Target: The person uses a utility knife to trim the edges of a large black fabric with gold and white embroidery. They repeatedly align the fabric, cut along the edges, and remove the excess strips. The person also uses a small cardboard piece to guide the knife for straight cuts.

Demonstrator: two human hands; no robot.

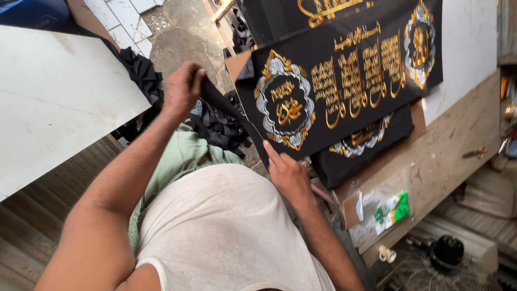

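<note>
Black embroidered cloth [344, 75] hides left hand [183, 89] fingertips.

cloth panel [344, 81]: black, with gold script in columns and gold-and-silver round medallions at its left and right ends.
second panel [366, 143]: under mine, black, same gold and silver ornament showing.
my vest [226, 231]: off-white, plain.
my trousers [180, 156]: pale green.
board [48, 97]: left side, plain white.
packet [392, 211]: near right, clear plastic, green, white and orange inside.
workbench [458, 140]: bare pale wood.
</note>
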